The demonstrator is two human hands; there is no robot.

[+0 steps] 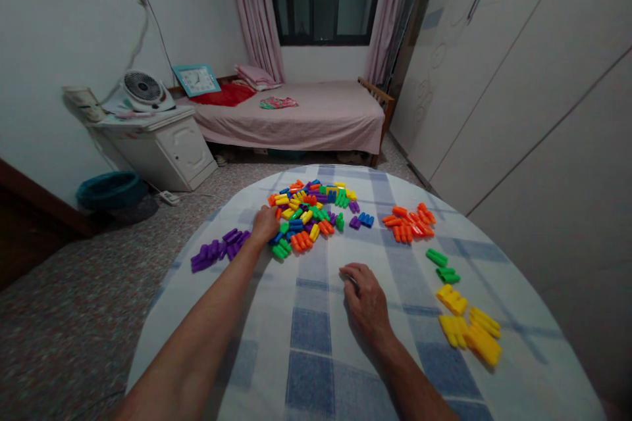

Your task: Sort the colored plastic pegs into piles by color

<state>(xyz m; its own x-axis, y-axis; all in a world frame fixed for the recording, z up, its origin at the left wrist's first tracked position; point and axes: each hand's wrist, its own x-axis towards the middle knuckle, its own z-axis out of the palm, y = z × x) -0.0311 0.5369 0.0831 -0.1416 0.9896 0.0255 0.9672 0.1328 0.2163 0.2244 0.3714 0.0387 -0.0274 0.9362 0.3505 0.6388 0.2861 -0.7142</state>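
Note:
My left hand (265,224) reaches to the left edge of a mixed pile of colourful plastic building pieces (307,215), shaped like joined tubes. Its fingers are curled down and their tips are mostly hidden; an orange piece (278,213) shows right beside them. Just left of that wrist lies a group of purple pieces (212,252). My right hand (366,299) rests on the tablecloth in front of the pile, fingers curled in towards the thumb. A small dark spot shows between thumb and fingers, too unclear to name.
On the right of the round table (316,316) lie orange pieces (409,223), green pieces (443,266) and yellow pieces (469,325) in separate groups. Beyond stand a bed (316,112), a white cabinet (172,151) with a fan (145,90), and a blue bin (111,189).

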